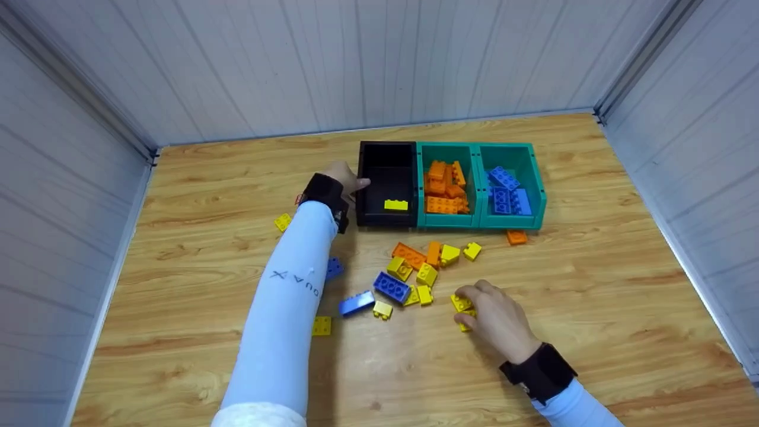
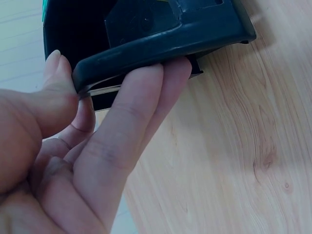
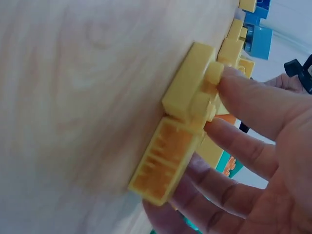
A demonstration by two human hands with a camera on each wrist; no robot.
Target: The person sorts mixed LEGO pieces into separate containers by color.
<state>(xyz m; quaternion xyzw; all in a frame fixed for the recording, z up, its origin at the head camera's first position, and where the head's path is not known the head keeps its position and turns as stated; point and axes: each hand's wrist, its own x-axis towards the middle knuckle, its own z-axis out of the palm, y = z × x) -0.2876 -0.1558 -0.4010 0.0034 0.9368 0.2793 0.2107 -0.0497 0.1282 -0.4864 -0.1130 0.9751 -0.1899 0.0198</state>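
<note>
- Head view: the left hand (image 1: 344, 178) is at the near left wall of the black bin (image 1: 386, 185), thumb over the rim. The bin stands on the bench (image 1: 593, 284) touching a teal bin of orange bricks (image 1: 446, 187), which adjoins a teal bin of blue bricks (image 1: 510, 187). One yellow brick (image 1: 395, 205) lies in the black bin. The right hand (image 1: 495, 320) rests on the bench, fingers curled about yellow bricks (image 1: 461, 303), just right of a loose heap of bricks (image 1: 409, 273).
- Left wrist view: the left hand's fingers (image 2: 146, 102) lie straight beneath the black bin's lip (image 2: 165, 39), thumb on top, pinching it.
- Right wrist view: the right hand's fingertips (image 3: 243, 92) press two yellow bricks (image 3: 180, 126) lying on the bench (image 3: 73, 97), with lower fingers curled under them.
</note>
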